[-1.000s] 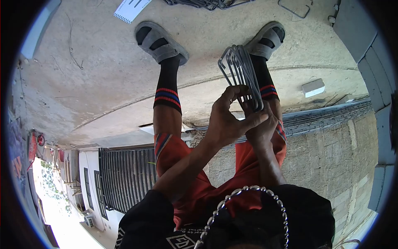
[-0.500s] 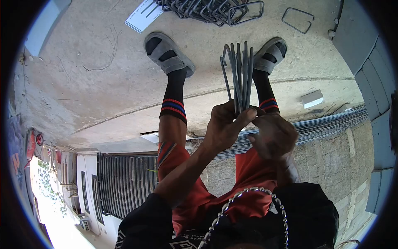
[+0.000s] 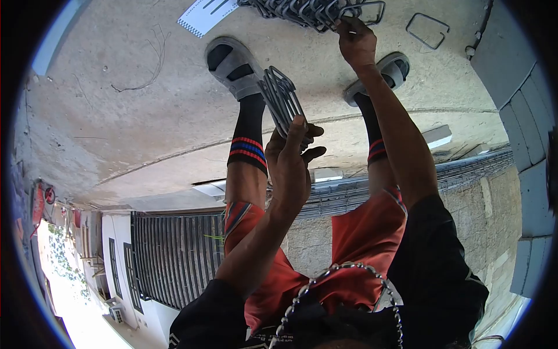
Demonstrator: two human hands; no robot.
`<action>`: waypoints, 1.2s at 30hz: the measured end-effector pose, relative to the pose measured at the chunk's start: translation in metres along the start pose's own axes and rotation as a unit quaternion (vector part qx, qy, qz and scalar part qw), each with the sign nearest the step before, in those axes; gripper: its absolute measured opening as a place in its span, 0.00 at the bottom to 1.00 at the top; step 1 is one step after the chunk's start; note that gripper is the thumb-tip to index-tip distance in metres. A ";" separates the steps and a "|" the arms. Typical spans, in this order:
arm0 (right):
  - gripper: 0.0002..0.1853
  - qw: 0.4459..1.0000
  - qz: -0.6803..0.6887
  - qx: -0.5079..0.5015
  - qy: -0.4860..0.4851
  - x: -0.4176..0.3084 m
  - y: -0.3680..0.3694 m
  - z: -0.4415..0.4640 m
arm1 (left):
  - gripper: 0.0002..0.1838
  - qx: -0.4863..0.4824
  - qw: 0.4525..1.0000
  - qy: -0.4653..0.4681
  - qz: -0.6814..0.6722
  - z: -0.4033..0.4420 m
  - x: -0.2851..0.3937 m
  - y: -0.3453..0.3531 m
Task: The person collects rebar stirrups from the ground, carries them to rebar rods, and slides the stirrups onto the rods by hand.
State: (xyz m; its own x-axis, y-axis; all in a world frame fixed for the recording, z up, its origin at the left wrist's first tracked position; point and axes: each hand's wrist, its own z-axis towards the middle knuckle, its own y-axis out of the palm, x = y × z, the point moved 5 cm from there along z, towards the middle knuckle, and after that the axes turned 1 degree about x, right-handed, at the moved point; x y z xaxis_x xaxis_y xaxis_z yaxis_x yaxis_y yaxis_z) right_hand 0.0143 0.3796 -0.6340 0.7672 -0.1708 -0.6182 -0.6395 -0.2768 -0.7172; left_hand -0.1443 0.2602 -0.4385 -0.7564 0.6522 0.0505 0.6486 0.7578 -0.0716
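Observation:
My left hand [image 3: 289, 160] is wrapped round a small bundle of bent steel rebar stirrups [image 3: 279, 96], which stands up and leans left in front of my left sandal. My right hand [image 3: 356, 43] is stretched forward to the pile of stirrups [image 3: 293, 10] on the concrete ground. Its fingers are closed at the pile's right edge, on a stirrup there; the exact grip is partly hidden. A rectangular stirrup [image 3: 372, 13] sticks out just to the right of those fingers.
A single stirrup [image 3: 428, 30] lies apart at the right. A white printed card [image 3: 203, 16] is left of the pile. My sandals [image 3: 232, 67] flank the work area. Long steel bars [image 3: 476, 170] lie along the block wall, near a pale block [image 3: 437, 136]. Grey slabs [image 3: 503, 52] line the right.
My hands have separated. The left has moved left with the bundle, now tilted left. My right hand has left the bundle and reached forward to the pile.

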 end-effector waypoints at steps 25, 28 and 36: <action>0.09 0.898 0.427 -0.007 0.108 -0.043 0.032 0.010 | 0.14 -0.054 0.998 0.016 0.003 -0.004 0.007 0.010; 0.10 0.938 0.330 -0.015 0.101 -0.031 -0.005 0.008 | 0.13 -0.074 0.997 0.026 0.004 -0.002 0.005 0.011; 0.17 0.950 0.106 0.037 0.293 -0.034 -0.090 0.001 | 0.18 -0.053 0.998 0.016 -0.012 -0.002 0.004 0.011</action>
State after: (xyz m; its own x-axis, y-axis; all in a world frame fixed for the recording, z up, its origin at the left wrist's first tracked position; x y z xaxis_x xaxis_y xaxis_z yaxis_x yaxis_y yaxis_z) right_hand 0.0454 0.4113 -0.5484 0.5030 -0.7181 -0.4809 -0.7671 -0.1145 -0.6313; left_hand -0.1406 0.2711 -0.4373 -0.7702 0.6324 0.0829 0.6366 0.7704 0.0366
